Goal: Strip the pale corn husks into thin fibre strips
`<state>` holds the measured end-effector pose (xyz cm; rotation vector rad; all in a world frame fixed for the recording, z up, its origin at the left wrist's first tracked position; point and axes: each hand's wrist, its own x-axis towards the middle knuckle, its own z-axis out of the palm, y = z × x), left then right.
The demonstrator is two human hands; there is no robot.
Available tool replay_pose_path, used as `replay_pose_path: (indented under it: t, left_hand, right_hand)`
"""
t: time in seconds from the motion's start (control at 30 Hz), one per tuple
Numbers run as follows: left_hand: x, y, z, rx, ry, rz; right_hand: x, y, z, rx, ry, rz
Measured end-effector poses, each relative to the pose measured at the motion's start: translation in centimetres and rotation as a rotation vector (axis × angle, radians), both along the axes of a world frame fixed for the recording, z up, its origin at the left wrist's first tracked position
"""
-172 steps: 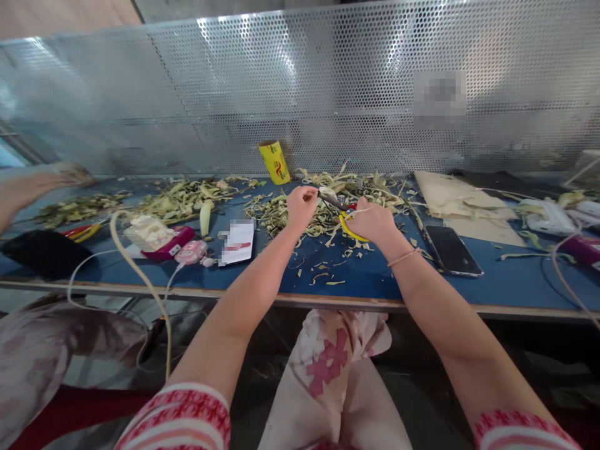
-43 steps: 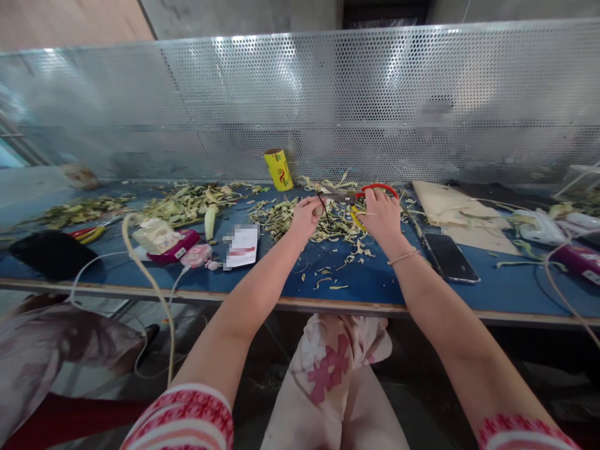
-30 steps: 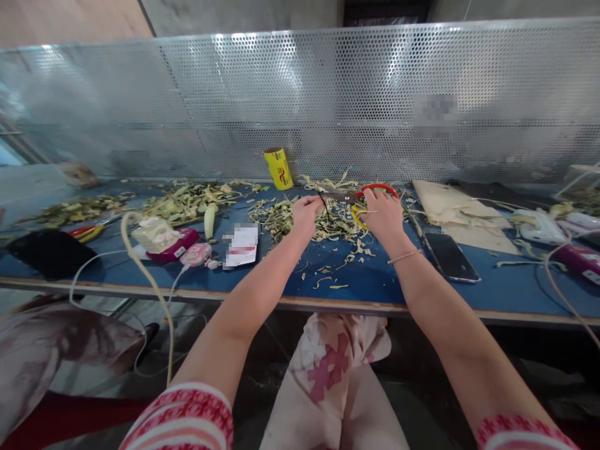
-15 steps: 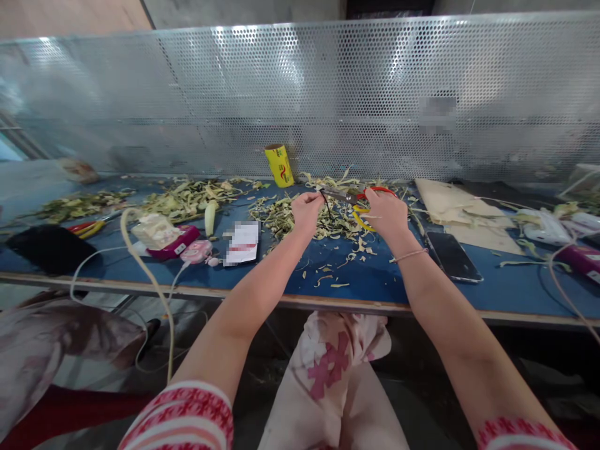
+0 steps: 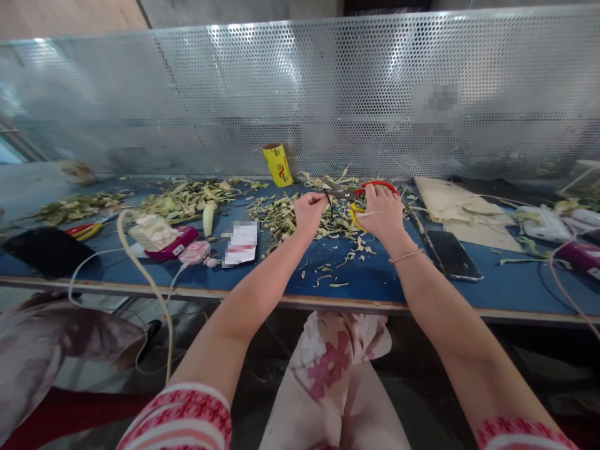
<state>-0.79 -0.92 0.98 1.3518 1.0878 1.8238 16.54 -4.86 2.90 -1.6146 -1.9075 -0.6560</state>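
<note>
My left hand [image 5: 311, 211] is closed in a pinch on a thin dark strand [image 5: 330, 205], which hangs curved from the fingertips. Scissors [image 5: 347, 195] with one red and one yellow handle are gripped in my right hand [image 5: 383, 209]. Their blades point left and look parted, with the tips close to my left fingertips and the strand. Whether the blades touch the strand cannot be made out. Beneath both hands lies a loose heap of pale green and yellowish plant strips [image 5: 276, 219], partly covered by them.
A yellow cylinder [image 5: 278, 166] stands by the perforated metal panel [image 5: 328, 100]. Left lie a white-faced device [image 5: 241, 244], a pink-purple box [image 5: 173, 244], cables and more plant strips [image 5: 187, 197]. Right are a phone [image 5: 452, 255] and brown cardboard [image 5: 469, 215]. Another person's leg [image 5: 60, 337] shows lower left.
The scissors and my right hand have shifted slightly left, toward my left hand. My left hand has moved a little right, still pinching the dark strand.
</note>
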Motion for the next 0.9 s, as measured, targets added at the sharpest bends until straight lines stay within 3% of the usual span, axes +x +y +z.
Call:
replay_pose_path:
  t: [0.3,0.9]
  left_hand:
    - [-0.04,-0.14,0.06,0.014,0.055,0.048]
    - [-0.17,0.35,0.16,0.058,-0.053,0.043]
  right_hand:
    - [-0.04,-0.29,0.24,-0.027,-0.041,0.019]
    - [-0.05,-0.77,0.84,-0.125,-0.026,-0.063]
